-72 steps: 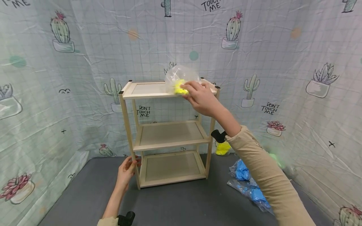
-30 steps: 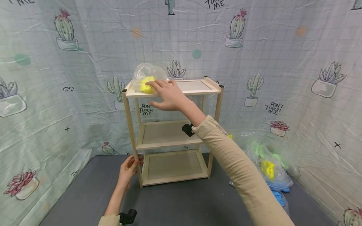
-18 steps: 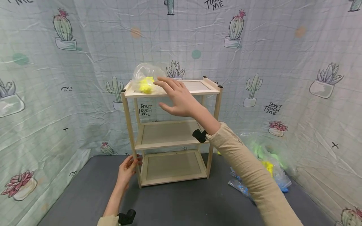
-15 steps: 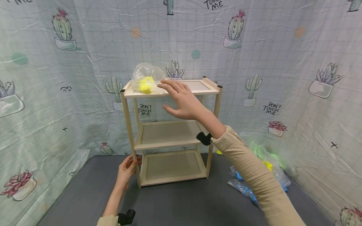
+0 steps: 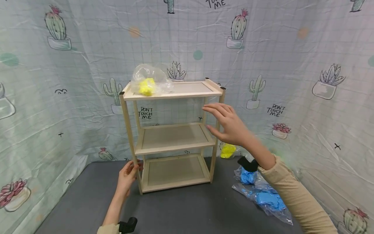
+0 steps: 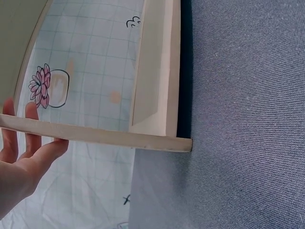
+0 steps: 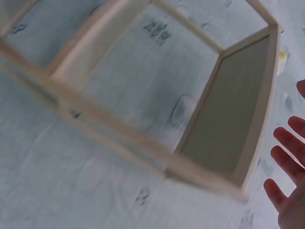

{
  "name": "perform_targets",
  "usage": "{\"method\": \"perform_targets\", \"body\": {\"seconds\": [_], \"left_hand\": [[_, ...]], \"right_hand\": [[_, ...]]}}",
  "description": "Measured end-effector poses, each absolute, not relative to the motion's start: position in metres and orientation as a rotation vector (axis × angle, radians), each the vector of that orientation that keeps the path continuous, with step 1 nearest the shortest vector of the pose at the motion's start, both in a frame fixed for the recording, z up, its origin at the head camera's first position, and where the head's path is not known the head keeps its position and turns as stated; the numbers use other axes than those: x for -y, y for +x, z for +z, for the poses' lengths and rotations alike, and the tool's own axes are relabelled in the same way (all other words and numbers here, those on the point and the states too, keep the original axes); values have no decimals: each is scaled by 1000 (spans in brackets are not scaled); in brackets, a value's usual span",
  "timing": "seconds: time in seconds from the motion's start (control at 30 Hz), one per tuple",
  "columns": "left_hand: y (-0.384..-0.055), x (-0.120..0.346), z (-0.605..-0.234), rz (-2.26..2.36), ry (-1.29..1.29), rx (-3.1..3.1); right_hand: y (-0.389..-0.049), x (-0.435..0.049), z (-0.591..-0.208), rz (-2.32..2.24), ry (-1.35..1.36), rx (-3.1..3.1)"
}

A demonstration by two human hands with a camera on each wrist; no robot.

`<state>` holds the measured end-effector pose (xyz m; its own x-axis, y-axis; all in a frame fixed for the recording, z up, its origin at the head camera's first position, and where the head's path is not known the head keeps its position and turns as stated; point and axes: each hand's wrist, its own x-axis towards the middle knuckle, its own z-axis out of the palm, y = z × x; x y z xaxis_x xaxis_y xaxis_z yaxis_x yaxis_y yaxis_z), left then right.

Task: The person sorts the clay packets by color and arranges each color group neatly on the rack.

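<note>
A three-tier wooden shelf [image 5: 175, 136] stands on the dark table. Low down, my left hand [image 5: 126, 177] holds its front left leg [image 6: 105, 136], thumb on one side and fingers on the other in the left wrist view. On the left end of the top tier sits a clear plastic bag [image 5: 147, 86] with a bright yellow lump inside. My right hand [image 5: 229, 125] hovers by the front right leg between the top and middle tiers, fingers spread and holding nothing. In the right wrist view its fingers [image 7: 287, 161] show beside the blurred shelf frame.
Right of the shelf lie clear bags with blue contents [image 5: 270, 200], partly under the right sleeve [image 5: 301, 191]. Another bag with yellow contents [image 5: 228, 150] sits behind the right leg. A cactus-print sheet [image 5: 96, 65] hangs around the table [image 5: 187, 211].
My right hand carried the yellow bag leftward along the top tier and let go of it. It then drew back right and down. My left hand kept its hold on the leg.
</note>
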<state>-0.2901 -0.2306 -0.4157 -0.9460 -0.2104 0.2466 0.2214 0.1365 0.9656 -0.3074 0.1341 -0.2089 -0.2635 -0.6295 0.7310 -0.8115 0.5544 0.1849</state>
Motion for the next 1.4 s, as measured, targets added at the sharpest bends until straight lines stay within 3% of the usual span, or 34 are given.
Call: {"method": "perform_targets", "body": {"seconds": [0.3,0.8,1.4], "left_hand": [[-289,234,-411,-1871,-7,2099],[-283,236,-413,-1861,-8,2113],[-287,231,-415,-1874,31,2146]], "right_hand": [[-300,-216,-262,337,1017,2035],[-294,-304,-356,231,788,2234],[-292,-363,-428,3,509,2537]]}}
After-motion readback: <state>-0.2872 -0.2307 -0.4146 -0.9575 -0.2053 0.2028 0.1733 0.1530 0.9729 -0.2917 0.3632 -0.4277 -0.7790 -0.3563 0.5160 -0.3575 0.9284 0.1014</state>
